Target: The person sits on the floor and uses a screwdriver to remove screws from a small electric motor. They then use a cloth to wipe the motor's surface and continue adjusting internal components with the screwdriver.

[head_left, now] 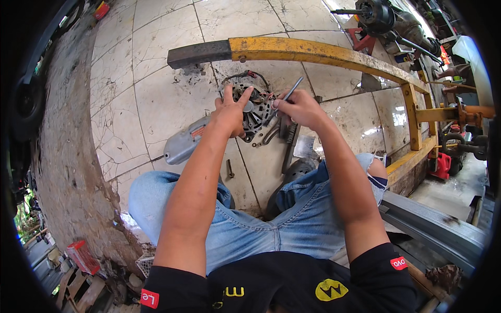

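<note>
My left hand (229, 109) rests with spread fingers on a round, vented metal part (257, 119) with attached wires, on the tiled floor. My right hand (296, 108) is closed on a slim metal tool (294, 85) that points up beside the part. A grey metal casing (181, 143), a loose bolt (230, 168) and a dark bar (288, 153) lie nearby.
A yellow steel frame (308, 50) spans the far side and right. A large drivetrain assembly (376, 18) sits at back right, red fuel can (440, 166) farther right. A steel beam (428, 221) runs at lower right; a rough concrete strip (65, 167) borders the tiles on the left.
</note>
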Available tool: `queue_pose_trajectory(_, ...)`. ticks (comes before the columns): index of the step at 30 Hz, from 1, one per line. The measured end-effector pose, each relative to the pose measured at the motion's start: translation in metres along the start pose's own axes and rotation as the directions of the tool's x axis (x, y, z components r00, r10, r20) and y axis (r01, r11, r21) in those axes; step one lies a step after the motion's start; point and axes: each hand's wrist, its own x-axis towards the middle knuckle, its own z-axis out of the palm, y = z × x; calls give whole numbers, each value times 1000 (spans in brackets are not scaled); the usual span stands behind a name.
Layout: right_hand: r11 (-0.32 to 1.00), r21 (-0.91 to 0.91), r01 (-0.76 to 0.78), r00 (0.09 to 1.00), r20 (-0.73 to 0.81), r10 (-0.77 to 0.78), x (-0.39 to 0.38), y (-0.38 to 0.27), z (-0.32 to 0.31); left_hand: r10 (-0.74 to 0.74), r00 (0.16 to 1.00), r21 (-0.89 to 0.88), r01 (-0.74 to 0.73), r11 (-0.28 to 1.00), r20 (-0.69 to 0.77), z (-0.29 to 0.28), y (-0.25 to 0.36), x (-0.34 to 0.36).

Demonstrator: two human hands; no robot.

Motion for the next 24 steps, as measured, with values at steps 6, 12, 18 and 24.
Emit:
queue_pose_trajectory(6, 987, -111, 120, 862, -482, -159, 19, 25, -22, 6, 1000, -21, -5, 1000, 12, 0, 8, -1)
queue_pose_trajectory(12, 999, 43, -12, 1000, -1, 12, -9, -7, 8, -14, 1000, 8, 14, 1000, 8, 0, 2, -1)
queue_pose_trajectory(18, 997, -50, 53, 948, -311, -66, 11, 11, -16, -8, 1000, -10, 8, 1000, 4, 3, 2, -1)
queue_pose_trajectory(24, 996, -61, 63, 986, -150, -72, -2, 12, 9, -12, 999, -53, 14, 998, 30, 4, 3, 1)
